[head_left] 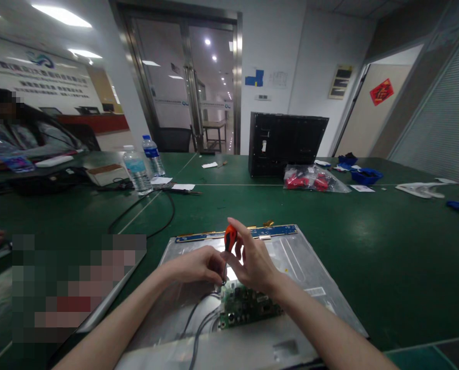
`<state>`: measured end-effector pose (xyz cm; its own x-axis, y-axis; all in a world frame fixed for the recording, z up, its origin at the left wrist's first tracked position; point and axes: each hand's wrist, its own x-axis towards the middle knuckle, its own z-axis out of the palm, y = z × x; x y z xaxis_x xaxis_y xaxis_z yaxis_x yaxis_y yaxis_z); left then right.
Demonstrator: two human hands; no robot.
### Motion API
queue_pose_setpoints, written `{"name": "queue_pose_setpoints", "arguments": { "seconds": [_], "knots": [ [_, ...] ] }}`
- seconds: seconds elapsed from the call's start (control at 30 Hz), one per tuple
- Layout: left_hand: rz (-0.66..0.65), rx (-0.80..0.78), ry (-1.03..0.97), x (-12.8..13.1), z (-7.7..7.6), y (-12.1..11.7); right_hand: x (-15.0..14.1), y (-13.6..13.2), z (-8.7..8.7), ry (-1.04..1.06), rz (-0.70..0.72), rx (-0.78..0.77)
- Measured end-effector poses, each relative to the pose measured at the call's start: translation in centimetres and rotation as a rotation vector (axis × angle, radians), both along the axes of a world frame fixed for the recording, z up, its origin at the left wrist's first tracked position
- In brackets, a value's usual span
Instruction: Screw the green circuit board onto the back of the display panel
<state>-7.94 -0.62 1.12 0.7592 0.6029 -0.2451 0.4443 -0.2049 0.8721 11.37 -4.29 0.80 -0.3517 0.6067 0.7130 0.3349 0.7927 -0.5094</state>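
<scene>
My right hand grips a screwdriver with an orange and black handle, held upright, its tip pointing down at the upper left corner of a green circuit board. Close by the tip, my left hand has its fingers pinched around the lower shaft area; what lies between them is hidden. The board rests on a silvery metal display panel, which lies flat in front of me. Black cables run from the board's left side. Along the panel's far edge sits a narrow blue circuit strip.
Across the green table stand a black monitor-like housing and a clear bag of red items. Water bottles, a looping black cable and papers lie left. A person sits at far left.
</scene>
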Motion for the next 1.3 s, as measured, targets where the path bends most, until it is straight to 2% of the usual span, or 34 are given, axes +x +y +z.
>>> {"name": "queue_pose_setpoints", "arguments": {
  "seconds": [0.9,1.3],
  "knots": [
    [-0.01,-0.02,-0.017,-0.03,-0.18,-0.05,-0.04,-0.19,0.14,-0.013,-0.011,0.038],
    [0.021,0.014,-0.009,-0.06,0.14,-0.29,-0.39,-0.19,0.15,-0.015,-0.032,0.112]
  ]
}}
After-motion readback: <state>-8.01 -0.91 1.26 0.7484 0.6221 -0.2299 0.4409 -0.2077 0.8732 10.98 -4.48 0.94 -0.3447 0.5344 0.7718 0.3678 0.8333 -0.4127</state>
